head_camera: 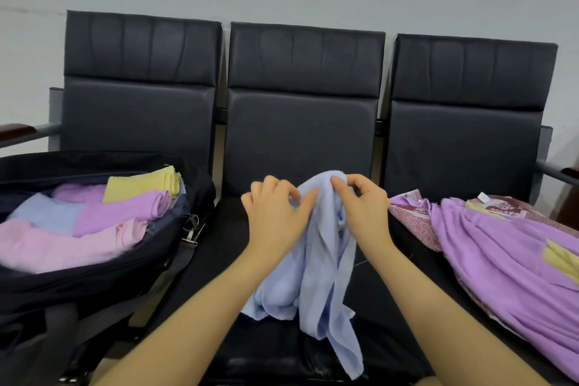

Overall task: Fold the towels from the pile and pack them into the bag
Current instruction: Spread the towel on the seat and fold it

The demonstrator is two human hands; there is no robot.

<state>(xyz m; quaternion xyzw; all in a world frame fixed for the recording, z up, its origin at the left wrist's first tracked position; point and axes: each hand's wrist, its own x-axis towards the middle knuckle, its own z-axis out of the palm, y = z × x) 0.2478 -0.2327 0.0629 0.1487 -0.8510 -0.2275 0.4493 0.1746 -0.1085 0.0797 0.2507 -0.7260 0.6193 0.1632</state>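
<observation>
A crumpled light blue towel (316, 276) hangs over the middle seat, held up by both hands at its top. My left hand (275, 216) pinches its upper left edge and my right hand (363, 204) pinches the top right beside it. On the left seat an open black bag (94, 276) holds folded towels: pink (62, 244), purple (122, 211), yellow (141, 185) and pale blue (44, 211). On the right seat lies the pile, with a large purple towel (501, 260) on top and a patterned maroon cloth (413, 219) under it.
Three black padded chairs (300, 122) stand in a row against a pale wall. The bag's strap and metal clips (191, 232) hang at its right side. Wood-tipped armrests (15, 130) flank the row at the far left and right.
</observation>
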